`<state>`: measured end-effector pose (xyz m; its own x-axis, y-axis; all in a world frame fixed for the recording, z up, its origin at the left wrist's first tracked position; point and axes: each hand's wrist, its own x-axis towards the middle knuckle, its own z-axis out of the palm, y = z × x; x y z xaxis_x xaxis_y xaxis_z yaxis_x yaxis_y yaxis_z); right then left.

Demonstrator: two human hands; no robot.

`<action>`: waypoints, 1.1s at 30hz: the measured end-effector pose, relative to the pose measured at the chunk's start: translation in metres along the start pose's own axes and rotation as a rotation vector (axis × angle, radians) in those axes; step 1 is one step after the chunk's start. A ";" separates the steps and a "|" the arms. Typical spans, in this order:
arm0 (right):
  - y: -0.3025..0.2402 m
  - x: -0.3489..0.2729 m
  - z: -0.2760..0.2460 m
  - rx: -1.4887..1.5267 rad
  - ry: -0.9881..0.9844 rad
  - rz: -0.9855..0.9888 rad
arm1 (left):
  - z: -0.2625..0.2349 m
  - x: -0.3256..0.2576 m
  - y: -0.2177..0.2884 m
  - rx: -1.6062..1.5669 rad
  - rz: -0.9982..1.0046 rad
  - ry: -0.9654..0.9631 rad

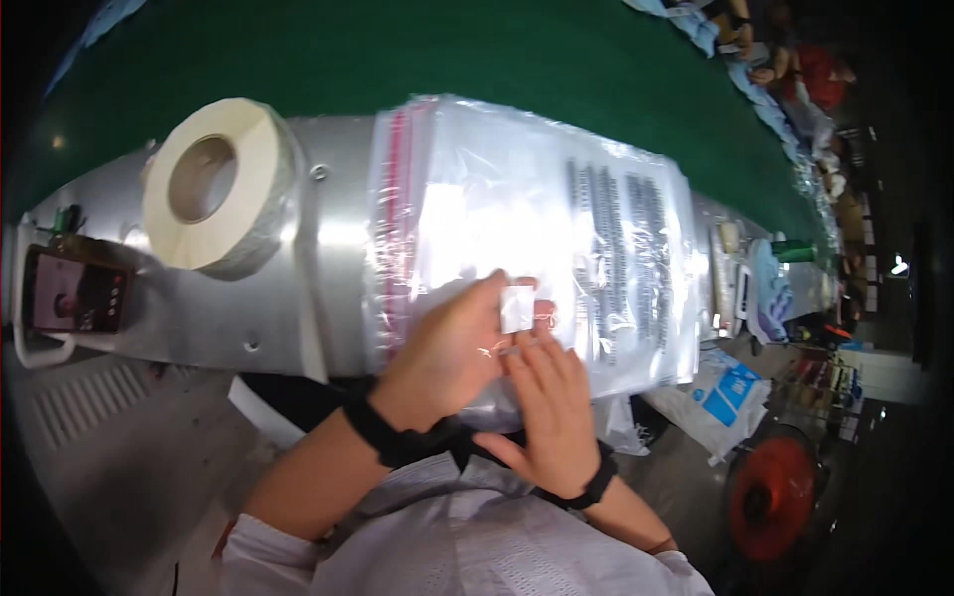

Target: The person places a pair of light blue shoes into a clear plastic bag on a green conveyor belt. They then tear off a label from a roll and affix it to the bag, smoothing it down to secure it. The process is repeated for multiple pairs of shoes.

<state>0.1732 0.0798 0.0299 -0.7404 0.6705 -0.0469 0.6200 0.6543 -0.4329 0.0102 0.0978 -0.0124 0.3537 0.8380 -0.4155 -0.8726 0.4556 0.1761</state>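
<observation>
A stack of clear plastic bags [497,219] lies in front of me, with a red-pink strip down its left side and dark printed lines on its right part. Over its near edge, my left hand [452,343] pinches a small white sticker [517,308] at the fingertips. My right hand [547,412] is just beside it, fingers stretched forward and lying near the sticker, thumb apart. The fingertips of both hands almost meet and are slightly blurred. Left of the bags stands a large roll of white labels [253,184], its strip running down toward the near edge.
The metal table [343,169] borders a green belt [348,60] on the far side. A phone [75,293] lies at far left. At right are a blue-and-white package [730,392], a red round fan [770,497] and folded light-blue cloth [770,288]. Other people's hands work at upper right.
</observation>
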 end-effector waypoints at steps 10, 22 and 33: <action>0.019 -0.008 0.009 -0.029 0.270 0.057 | 0.027 -0.068 0.019 0.334 0.318 0.118; 0.087 -0.033 -0.015 1.790 0.866 0.609 | 0.010 -0.085 0.011 1.126 0.383 0.118; 0.094 -0.068 -0.021 1.620 0.810 0.711 | 0.064 -0.019 -0.037 2.144 0.575 -0.080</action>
<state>0.2872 0.1033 0.0110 0.0669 0.9121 -0.4046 -0.4340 -0.3385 -0.8349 0.0577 0.0843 0.0459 0.3285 0.9437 0.0400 0.6877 -0.2680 0.6747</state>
